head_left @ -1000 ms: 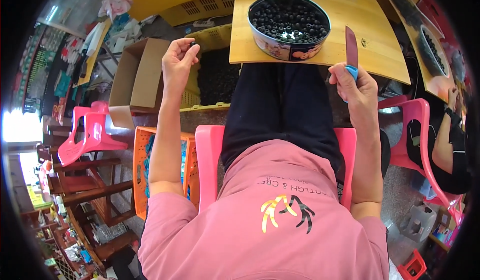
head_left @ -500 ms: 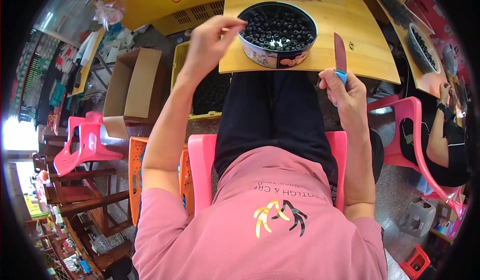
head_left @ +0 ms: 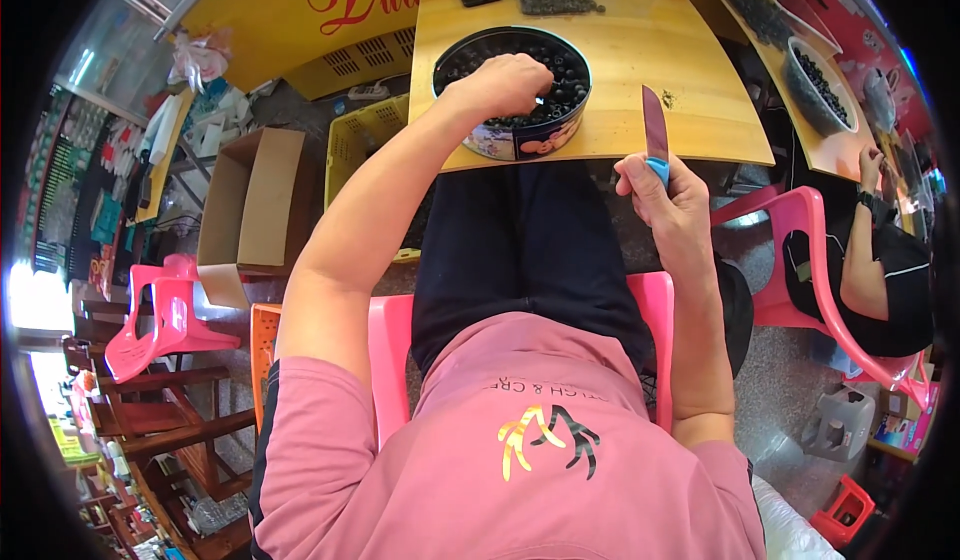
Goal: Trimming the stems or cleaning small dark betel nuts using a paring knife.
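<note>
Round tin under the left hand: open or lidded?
Open. No lid sits on the round tin; small dark pieces show inside, and the left hand is at its uncovered top.

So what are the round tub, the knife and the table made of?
The round tub looks like printed tin: thin-walled, with glossy pictures. The knife seems to have a metal blade, thin, flat and reddish, maybe coated; its blue handle could be plastic. The table looks like varnished wood or wood-look board, yellow-brown with a soft shine.
</note>
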### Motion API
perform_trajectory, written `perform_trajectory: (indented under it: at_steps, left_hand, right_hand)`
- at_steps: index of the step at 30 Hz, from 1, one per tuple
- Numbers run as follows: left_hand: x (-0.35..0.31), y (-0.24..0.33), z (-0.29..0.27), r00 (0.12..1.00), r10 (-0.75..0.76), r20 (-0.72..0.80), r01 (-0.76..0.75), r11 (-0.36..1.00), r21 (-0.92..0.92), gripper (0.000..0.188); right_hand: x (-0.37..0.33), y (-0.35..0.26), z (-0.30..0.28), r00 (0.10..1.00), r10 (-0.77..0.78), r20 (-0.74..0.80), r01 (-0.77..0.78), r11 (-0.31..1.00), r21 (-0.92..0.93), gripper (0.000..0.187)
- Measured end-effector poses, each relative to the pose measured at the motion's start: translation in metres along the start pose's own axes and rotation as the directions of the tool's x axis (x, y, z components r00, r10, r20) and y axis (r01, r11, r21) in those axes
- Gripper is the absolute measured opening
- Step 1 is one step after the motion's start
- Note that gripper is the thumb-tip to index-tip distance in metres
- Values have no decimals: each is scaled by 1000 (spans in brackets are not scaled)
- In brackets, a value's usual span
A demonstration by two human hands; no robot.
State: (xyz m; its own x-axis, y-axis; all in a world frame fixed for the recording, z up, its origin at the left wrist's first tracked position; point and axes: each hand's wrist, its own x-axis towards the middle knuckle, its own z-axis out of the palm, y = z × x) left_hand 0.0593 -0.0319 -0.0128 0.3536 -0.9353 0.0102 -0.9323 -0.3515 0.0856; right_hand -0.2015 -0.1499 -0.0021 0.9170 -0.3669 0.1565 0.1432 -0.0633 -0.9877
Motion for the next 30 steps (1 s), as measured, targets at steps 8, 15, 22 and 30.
perform_trajectory:
  at_steps: [8,15,22,30]
  left_hand:
    - [-47,20,-32,967,-184,-179,-25,624,-781,21]
    - [-100,89,-64,943,21,-331,-274,612,-742,27]
    - [-125,99,-61,909,-15,-416,-283,710,-645,33]
    - [-125,112,-26,816,-178,-550,-342,618,-708,28]
  right_hand:
    - [9,4,10,1000,1,-17,0,999,40,23]
    - [15,-10,37,1000,-10,-21,13,991,136,22]
    - [9,-14,46,986,117,119,-142,961,236,18]
    - [11,-2,49,967,44,252,-200,746,635,14]
